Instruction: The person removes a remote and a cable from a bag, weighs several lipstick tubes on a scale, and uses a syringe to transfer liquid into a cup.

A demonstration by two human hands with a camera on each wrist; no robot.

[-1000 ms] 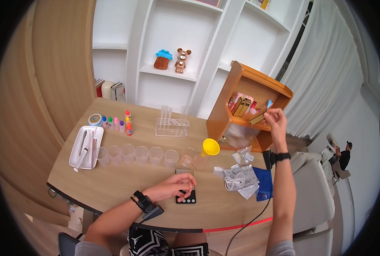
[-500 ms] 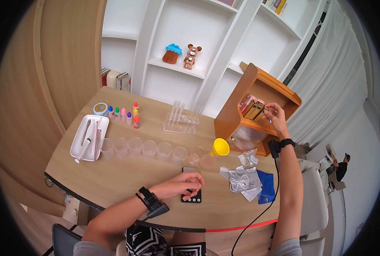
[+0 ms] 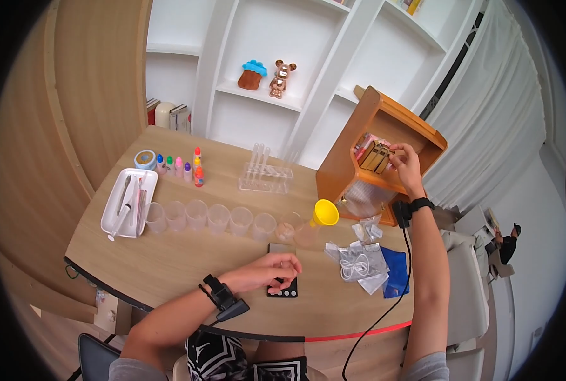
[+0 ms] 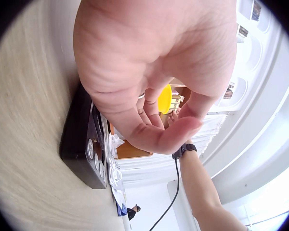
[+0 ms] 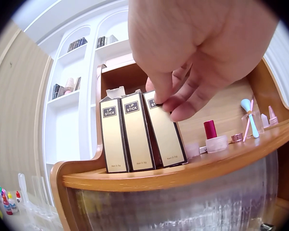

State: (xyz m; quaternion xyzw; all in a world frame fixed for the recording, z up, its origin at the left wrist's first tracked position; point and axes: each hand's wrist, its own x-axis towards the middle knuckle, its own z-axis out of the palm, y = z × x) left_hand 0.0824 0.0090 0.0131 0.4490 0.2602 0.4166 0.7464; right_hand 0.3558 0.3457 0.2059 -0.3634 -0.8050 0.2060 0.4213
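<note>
My right hand (image 3: pixel 408 168) reaches to the shelf of the small wooden cabinet (image 3: pixel 340 146). Its thumb and fingers pinch the top of a gold lipstick box (image 5: pixel 166 137), which leans slightly, its base on the shelf. Two more gold lipstick boxes (image 5: pixel 126 137) stand upright just left of it, the leftmost with its top flap raised. My left hand (image 3: pixel 264 273) hangs loosely curled and holds nothing, over a flat black device with round buttons (image 3: pixel 288 293) that partly hides beneath it. In the left wrist view this black device (image 4: pixel 79 144) lies beside the palm.
A row of clear plastic cups (image 3: pixel 218 219) crosses the table, with a yellow funnel (image 3: pixel 325 213) at its right end. Behind are a test-tube rack (image 3: pixel 266 181) and several small colour bottles (image 3: pixel 179 167). A white tray (image 3: pixel 109 219) with tools lies left; plastic bags (image 3: pixel 353 260) lie right.
My right hand has brought the gold lipstick box from in front of the cabinet onto the shelf, beside the other boxes. My left hand stays over the black device. The head view has shifted a little.
</note>
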